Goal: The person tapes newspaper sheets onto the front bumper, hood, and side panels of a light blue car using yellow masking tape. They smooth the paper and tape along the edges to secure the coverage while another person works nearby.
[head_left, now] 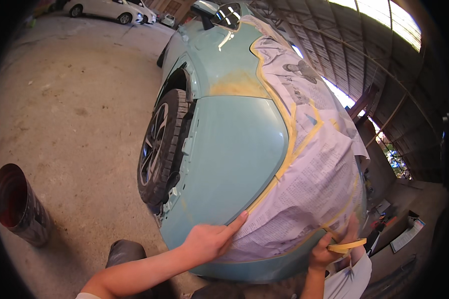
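A pale green car body panel (232, 149) is bordered by yellow masking tape (264, 193), beyond which newspaper sheets (304, 194) cover the car's end. My left hand (208, 242) reaches across the lower panel, index finger stretched onto the tape edge and the other fingers curled, holding nothing. Lower right, my right hand (322, 253) closes on a roll of yellow masking tape (348, 246) near the newspaper's lower edge. Close beside it are another hand (353, 230) and a white sleeve (351, 279), partly hidden, seemingly a co-worker's.
Left of the panel is the car's wheel (159, 142) in its open arch. A dark cylindrical bin (22, 207) stands on the concrete floor (85, 114). White cars (105, 10) are parked far back. A cardboard box (399, 231) and tools lie at the right.
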`<state>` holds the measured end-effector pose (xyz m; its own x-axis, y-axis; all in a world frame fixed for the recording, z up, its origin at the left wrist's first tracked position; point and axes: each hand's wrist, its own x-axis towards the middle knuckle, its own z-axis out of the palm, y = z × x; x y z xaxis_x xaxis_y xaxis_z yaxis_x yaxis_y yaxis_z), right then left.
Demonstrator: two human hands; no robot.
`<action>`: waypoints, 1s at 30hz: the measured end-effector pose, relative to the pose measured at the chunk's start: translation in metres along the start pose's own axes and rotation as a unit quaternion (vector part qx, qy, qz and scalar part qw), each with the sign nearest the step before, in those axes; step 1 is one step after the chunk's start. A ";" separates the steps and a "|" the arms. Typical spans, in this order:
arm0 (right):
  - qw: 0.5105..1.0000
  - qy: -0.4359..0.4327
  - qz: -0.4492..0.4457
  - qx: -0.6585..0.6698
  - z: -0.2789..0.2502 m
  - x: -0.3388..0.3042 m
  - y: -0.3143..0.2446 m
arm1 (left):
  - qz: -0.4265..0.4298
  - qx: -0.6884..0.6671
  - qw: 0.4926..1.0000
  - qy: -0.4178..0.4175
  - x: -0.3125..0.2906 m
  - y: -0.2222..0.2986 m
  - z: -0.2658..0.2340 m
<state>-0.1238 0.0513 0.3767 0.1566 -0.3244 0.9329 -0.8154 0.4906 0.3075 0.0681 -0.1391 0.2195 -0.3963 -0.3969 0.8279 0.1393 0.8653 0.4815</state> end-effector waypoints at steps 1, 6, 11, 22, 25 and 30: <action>1.000 0.000 -0.001 -0.002 0.000 0.000 0.001 | -0.006 -0.007 1.000 -0.003 0.000 0.000 0.000; 1.000 -0.002 0.009 0.001 0.001 -0.004 0.005 | -0.051 -0.061 0.997 -0.016 0.013 0.008 -0.007; 1.000 -0.004 0.000 -0.002 0.001 -0.002 0.004 | -0.070 -0.107 0.992 0.011 0.056 0.021 -0.023; 0.999 -0.029 -0.005 0.012 -0.001 -0.004 0.003 | -0.049 -0.084 0.995 -0.035 0.031 0.002 -0.026; 0.999 0.010 0.011 0.042 0.004 -0.003 0.001 | -0.079 -0.062 0.992 -0.077 -0.006 -0.004 -0.015; 0.999 0.007 0.006 0.048 0.006 -0.004 0.004 | -0.084 -0.074 0.991 -0.073 -0.057 -0.020 0.005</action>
<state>-0.1310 0.0495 0.3732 0.1540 -0.3076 0.9390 -0.8667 0.4143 0.2778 0.0834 -0.1324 0.1613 -0.5504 -0.4734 0.6877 0.1879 0.7323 0.6545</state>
